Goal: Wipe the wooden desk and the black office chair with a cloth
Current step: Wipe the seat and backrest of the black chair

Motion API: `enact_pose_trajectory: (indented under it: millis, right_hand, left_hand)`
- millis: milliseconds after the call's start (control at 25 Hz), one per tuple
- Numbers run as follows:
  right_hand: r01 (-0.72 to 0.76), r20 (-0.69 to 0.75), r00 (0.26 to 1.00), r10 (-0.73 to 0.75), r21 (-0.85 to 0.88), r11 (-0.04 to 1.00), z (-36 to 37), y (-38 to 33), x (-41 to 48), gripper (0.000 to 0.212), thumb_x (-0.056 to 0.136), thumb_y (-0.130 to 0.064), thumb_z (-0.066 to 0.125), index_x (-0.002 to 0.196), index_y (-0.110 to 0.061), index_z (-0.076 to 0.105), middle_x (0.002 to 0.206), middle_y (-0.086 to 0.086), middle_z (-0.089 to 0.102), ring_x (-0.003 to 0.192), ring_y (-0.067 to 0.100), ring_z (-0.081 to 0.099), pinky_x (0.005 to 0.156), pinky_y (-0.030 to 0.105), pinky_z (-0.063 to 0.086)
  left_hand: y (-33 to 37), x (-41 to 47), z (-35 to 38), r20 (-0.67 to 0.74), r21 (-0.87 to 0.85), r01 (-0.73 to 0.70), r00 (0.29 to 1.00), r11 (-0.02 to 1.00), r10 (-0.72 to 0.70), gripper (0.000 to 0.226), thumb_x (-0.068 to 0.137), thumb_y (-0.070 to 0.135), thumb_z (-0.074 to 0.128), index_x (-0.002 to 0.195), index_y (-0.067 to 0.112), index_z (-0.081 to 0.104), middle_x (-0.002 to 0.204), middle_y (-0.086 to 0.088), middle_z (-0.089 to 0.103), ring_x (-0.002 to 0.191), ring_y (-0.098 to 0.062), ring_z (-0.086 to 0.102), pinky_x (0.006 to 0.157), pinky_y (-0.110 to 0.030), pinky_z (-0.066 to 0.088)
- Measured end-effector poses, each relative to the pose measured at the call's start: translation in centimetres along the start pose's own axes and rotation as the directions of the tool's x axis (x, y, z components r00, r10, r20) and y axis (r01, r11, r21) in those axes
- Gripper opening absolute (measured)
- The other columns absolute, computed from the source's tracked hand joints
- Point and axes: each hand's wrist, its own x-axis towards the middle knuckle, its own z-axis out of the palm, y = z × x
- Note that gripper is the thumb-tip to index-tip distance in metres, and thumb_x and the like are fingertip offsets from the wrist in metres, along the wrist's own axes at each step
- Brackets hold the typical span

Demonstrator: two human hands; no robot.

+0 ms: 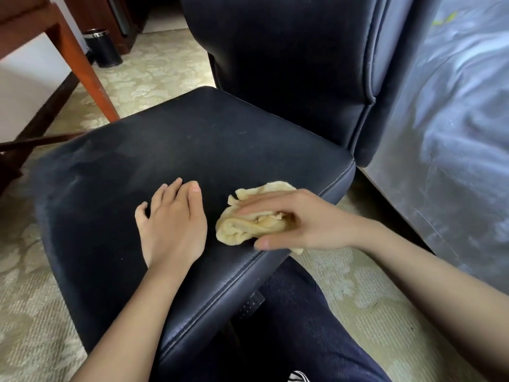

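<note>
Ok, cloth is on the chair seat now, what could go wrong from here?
1. The cloth is bunched up under the right hand, so each pass probably covers only a narrow strip and may leave streaks.
2. It sits near the seat's front edge; a stroke outward could drag it off onto the carpet.
3. The left hand rests flat on the seat and may leave a print on the dusty surface.

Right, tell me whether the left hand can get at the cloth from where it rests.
Probably yes: the left hand lies flat on the seat beside the cloth, nothing between them, though the right hand holds it.
</note>
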Motion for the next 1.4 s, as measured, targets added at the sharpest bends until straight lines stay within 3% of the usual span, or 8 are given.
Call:
enact_pose_trajectory:
  millis: [160,480,600,720,880,1000,1240,1400]
  right_hand:
    - [-0.141,-0.362,0.927,0.094,-0.105,0.984,-0.8,1.1,-0.9,0.039,0.084,-0.031,0.069,0.121,-0.023,0.062,0.124,-0.009,0.058,0.12,0.007,0.047,0.106,0.032,0.032]
    - [-0.29,-0.383,0.897,0.223,-0.126,0.949,-0.1,0.4,0.9,0.015,0.084,-0.026,0.067,0.097,-0.021,0.062,0.09,-0.008,0.062,0.096,0.013,0.052,0.091,0.037,0.042]
    - [-0.227,-0.653,0.73,0.203,0.049,0.973,-2.9,0.7,1.3,0.015,0.084,-0.016,0.066,0.098,-0.015,0.061,0.095,-0.004,0.061,0.091,0.013,0.056,0.087,0.034,0.046]
    - [-0.209,-0.841,0.541,0.0,-0.135,0.968,-6.4,0.8,2.0,0.023,0.079,-0.009,0.065,0.101,-0.015,0.061,0.1,0.002,0.056,0.089,0.004,0.048,0.085,0.014,0.039]
    - [-0.285,-0.64,0.75,-0.165,-0.538,0.793,-5.0,0.4,3.8,0.02,0.08,-0.009,0.062,0.099,-0.014,0.066,0.1,0.008,0.058,0.082,0.03,0.057,0.073,0.04,0.046]
    - [-0.062,-0.374,0.878,-0.297,-0.706,0.705,-0.8,0.8,3.7,0.016,0.083,-0.012,0.067,0.099,-0.011,0.069,0.093,0.008,0.063,0.069,0.033,0.059,0.061,0.04,0.049]
    - [-0.08,-0.363,0.93,-0.058,-0.354,0.932,-1.4,2.3,3.7,0.058,0.076,-0.047,0.07,0.126,-0.023,0.053,0.118,-0.006,0.051,0.111,0.011,0.047,0.1,0.037,0.038]
    - [-0.09,-0.27,0.963,0.017,-0.261,0.961,-1.0,2.8,4.4,0.037,0.08,-0.037,0.071,0.109,-0.015,0.063,0.116,-0.001,0.056,0.112,0.013,0.05,0.098,0.037,0.04]
  left_hand:
    - [0.1,0.1,0.0,-0.008,-0.012,-0.005,1.0,1.0,0.005,0.065,0.091,0.045,0.004,0.139,0.031,0.045,0.152,0.012,0.033,0.143,-0.007,0.018,0.116,-0.04,0.007]
    - [-0.1,-0.1,0.0,0.012,-0.003,-0.005,1.0,1.0,0.005,0.063,0.091,0.044,0.004,0.138,0.035,0.045,0.153,0.012,0.031,0.143,-0.007,0.016,0.116,-0.039,0.005]
    - [-0.2,-0.2,0.1,0.013,0.011,-0.006,1.0,1.0,0.006,0.064,0.091,0.044,0.003,0.138,0.035,0.044,0.153,0.012,0.031,0.143,-0.007,0.016,0.116,-0.038,0.005]
    - [-0.2,-0.2,0.1,0.006,0.011,-0.002,1.0,1.0,0.002,0.062,0.092,0.045,0.004,0.138,0.035,0.045,0.153,0.013,0.031,0.143,-0.006,0.016,0.117,-0.038,0.005]
    - [0.0,-0.1,0.0,0.003,0.009,-0.005,1.0,1.0,0.005,0.065,0.09,0.046,0.002,0.138,0.036,0.045,0.153,0.013,0.031,0.143,-0.006,0.016,0.117,-0.038,0.005]
    - [-0.1,-0.1,0.0,0.008,0.034,-0.009,1.0,0.999,0.009,0.064,0.091,0.047,0.002,0.14,0.036,0.042,0.154,0.013,0.029,0.144,-0.006,0.014,0.117,-0.038,0.005]
    - [-0.1,-0.3,0.0,0.022,0.036,-0.02,1.0,0.999,0.019,0.067,0.089,0.048,0.0,0.143,0.034,0.038,0.155,0.013,0.025,0.145,-0.006,0.011,0.118,-0.038,0.003]
    - [-0.1,0.0,-0.3,0.024,-0.109,0.011,1.0,0.994,-0.008,0.062,0.094,0.047,0.005,0.136,0.034,0.048,0.152,0.014,0.033,0.143,-0.003,0.016,0.117,-0.035,0.002]
